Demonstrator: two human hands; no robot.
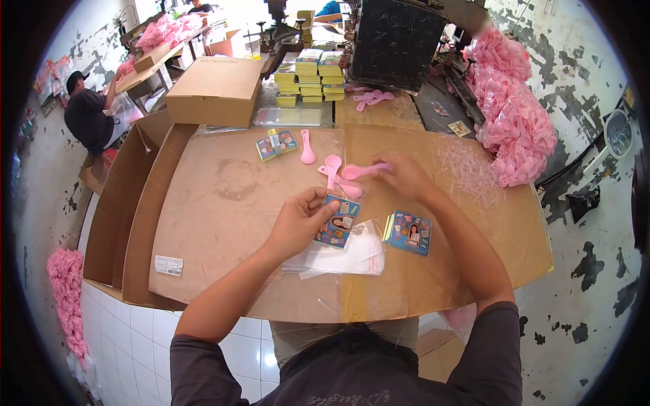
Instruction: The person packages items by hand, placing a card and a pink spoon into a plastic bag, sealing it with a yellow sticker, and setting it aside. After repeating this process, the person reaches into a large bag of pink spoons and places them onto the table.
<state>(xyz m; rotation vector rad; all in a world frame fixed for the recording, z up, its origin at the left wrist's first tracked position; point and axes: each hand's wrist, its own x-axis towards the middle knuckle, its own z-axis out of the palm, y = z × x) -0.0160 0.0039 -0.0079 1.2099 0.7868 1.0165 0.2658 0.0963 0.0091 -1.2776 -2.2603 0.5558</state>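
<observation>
Card (340,223), pinched at its edge by the left hand (298,227) just above the bags (359,260), is likely best kept flat and steady while the spoon (362,170), grasped by the right hand (406,177), is laid squarely against it.

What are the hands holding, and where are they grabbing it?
The left hand pinches a printed card by its upper edge; the right hand holds a pink spoon by its handle.

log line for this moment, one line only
left hand: holds printed card | right hand: grips pink spoon | clear bags: under the card | card stack: right of bags
</observation>
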